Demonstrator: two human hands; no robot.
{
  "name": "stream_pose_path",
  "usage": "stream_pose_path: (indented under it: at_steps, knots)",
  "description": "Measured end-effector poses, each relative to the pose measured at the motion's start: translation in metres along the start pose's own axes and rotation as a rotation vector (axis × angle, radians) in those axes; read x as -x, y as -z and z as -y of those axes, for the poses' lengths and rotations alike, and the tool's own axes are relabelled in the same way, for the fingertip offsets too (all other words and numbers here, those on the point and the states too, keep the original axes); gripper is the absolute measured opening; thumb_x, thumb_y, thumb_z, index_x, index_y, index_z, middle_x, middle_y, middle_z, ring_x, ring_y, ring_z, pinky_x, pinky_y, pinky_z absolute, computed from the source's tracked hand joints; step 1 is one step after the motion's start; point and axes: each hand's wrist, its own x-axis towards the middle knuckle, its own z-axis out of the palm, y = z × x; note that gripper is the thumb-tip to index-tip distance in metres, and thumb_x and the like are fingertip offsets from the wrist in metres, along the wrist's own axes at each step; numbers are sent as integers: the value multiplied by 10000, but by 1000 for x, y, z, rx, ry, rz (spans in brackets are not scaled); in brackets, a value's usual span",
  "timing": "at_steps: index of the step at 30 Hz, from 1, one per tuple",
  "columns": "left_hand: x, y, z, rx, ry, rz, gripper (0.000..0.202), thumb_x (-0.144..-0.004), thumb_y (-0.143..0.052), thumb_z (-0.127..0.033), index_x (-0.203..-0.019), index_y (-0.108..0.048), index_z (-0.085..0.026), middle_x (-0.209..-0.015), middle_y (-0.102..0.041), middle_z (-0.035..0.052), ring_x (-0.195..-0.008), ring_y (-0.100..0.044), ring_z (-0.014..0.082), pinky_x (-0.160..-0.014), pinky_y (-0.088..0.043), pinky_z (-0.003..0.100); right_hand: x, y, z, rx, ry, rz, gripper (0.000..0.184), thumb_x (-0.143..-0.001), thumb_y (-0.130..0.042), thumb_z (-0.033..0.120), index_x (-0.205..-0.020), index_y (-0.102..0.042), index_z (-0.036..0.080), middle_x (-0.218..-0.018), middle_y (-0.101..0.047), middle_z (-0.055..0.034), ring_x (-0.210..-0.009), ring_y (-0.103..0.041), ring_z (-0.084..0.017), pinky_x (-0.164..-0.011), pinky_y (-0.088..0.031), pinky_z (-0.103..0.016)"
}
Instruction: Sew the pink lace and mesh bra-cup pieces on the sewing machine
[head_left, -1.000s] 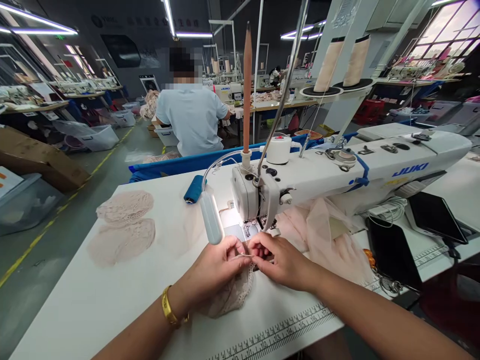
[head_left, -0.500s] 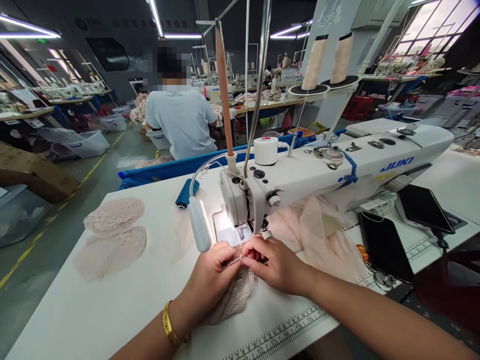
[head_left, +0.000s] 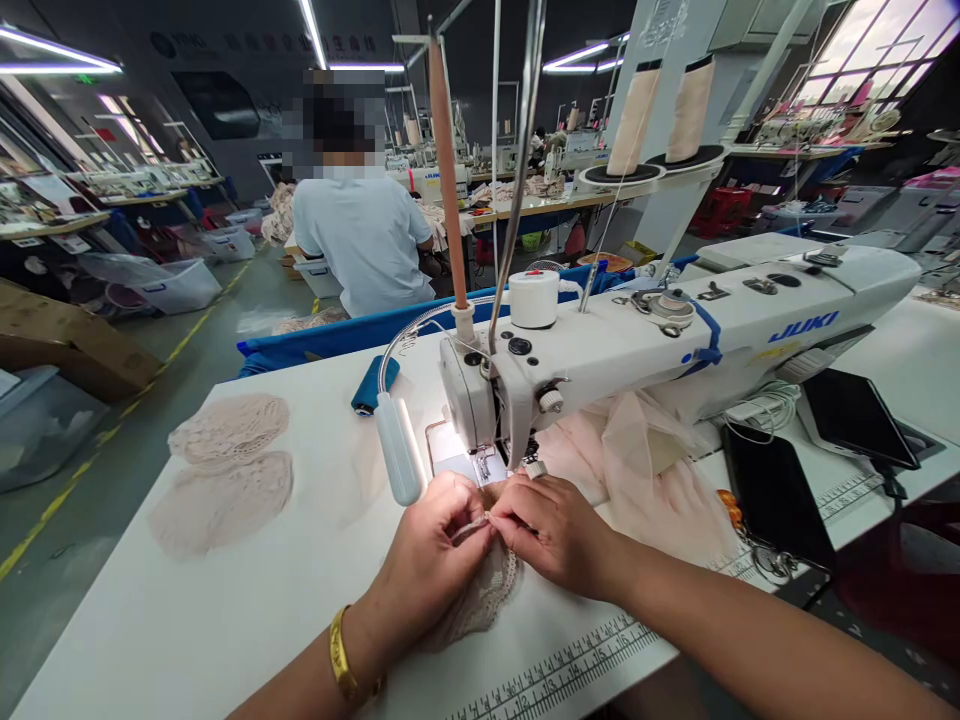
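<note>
While nr m/c [head_left: 645, 345], lace [head_left: 484, 595] btwn fingers [head_left: 517, 538]

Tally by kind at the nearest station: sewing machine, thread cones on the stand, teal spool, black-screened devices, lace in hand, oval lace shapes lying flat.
Sewing machine: 1
Beige thread cones: 2
Teal spool: 1
Black-screened devices: 2
Held lace piece: 1
Flat lace ovals: 2
Total: 9

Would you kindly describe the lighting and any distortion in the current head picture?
Head view: the lamp brightly lights the needle plate, while the lace by the left hand is dimmer; head view: the window glows pale and looks tilted, and the co-worker's head is pixelated.
</note>
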Motion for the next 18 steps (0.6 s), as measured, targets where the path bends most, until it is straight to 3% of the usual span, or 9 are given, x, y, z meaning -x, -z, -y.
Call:
stream_pose_path:
  at_steps: [3, 9, 18]
  knots:
    - [0, -2, -2, 121, 50, 16, 175, -873, -594, -200, -734, -487, -207, -906, -682, 12, -814, -615, 157, -722, -494, 261, -1, 1, 1, 3, 4, -7, 208, -1021, -469, 187, -821, -505, 229, -753, -638, -5, -710, -587, -178, -668, -425, -306]
    - [2, -2, -2, 127, 150, -13, 166, -870, -645, -282, -775, -530, -209, -728, -583, -37, -675, -509, 132, -607, -439, 238, -1, 1, 0, -16, -19, -1, 165, -1020, -470, 186, -867, -509, 234, -767, -654, 0, -713, -591, -179, -694, -430, -312]
    - [4, -1, 4, 167, 190, -65, 125, -870, -673, -294, -833, -596, -204, -791, -656, -31, -730, -597, 139, -659, -487, 234, -1, 1, 2, -40, 5, -39, 134, -1020, -509, 201, -892, -527, 235, -786, -664, 5, -704, -597, -166, -682, -439, -297]
